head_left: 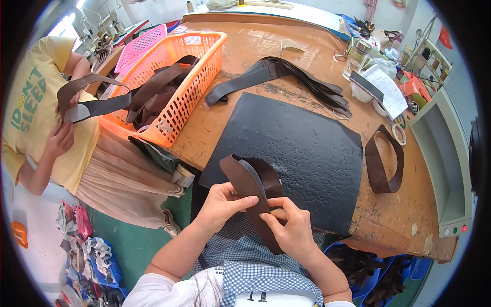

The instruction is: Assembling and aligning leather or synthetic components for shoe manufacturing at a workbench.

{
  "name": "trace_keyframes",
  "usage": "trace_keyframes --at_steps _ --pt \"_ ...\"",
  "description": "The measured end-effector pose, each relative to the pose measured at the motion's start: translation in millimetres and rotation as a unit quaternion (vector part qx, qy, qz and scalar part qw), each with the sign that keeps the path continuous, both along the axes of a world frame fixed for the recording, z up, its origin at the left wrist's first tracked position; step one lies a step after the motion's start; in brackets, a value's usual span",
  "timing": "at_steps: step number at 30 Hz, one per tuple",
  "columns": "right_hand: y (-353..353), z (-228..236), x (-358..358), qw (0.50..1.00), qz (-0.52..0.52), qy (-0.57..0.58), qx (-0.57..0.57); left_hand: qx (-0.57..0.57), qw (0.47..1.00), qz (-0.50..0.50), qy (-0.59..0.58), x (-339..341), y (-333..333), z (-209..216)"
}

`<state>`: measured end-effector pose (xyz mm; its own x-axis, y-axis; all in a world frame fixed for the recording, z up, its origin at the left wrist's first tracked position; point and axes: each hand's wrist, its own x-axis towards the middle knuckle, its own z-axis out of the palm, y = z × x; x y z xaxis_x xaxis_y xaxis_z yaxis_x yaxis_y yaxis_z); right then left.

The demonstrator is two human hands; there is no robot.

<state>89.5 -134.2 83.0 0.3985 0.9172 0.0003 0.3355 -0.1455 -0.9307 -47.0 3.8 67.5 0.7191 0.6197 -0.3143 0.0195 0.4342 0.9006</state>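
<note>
A dark brown strip of leather-like material (239, 179), looped over on itself with a grey inner side, is held between my two hands above the black pitted mat (302, 148). My left hand (227, 204) pinches the strip's left edge, thumb on top. My right hand (289, 220) grips the same strip a little lower, fingers bent against its right edge. One part of the strip hangs down toward my checked apron. Right of the mat, another brown strip (376, 166) stands on edge as a closed loop. Behind the mat lies a fanned stack of dark strips (286, 69).
An orange basket (197, 92) of brown strips stands at the table's left edge. Beside it a person in a yellow shirt (56, 117) handles a strip. At right are a phone (366, 86), tape rolls (398, 134) and a grey machine housing (434, 153). Blue baskets (365, 286) sit below.
</note>
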Motion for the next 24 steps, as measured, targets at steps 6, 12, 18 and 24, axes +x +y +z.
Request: trace_keyframes --at_steps 6,12,18,24 --pt "-1.4 -1.3 -0.9 1.0 -0.004 0.001 0.001 0.006 1.0 0.003 -0.003 1.4 0.6 0.3" --pt "-1.3 2.7 -0.9 0.999 -0.005 0.04 -0.002 0.014 1.0 0.003 -0.001 1.0 0.4 -3.9" --pt "2.6 -3.9 7.9 0.987 -0.02 0.158 0.0 0.038 0.999 -0.012 -0.003 -0.5 -9.5 -3.3" --pt "0.9 -4.5 5.1 0.991 -0.022 0.132 0.027 -0.001 0.999 0.031 -0.033 0.5 7.9 -2.3"
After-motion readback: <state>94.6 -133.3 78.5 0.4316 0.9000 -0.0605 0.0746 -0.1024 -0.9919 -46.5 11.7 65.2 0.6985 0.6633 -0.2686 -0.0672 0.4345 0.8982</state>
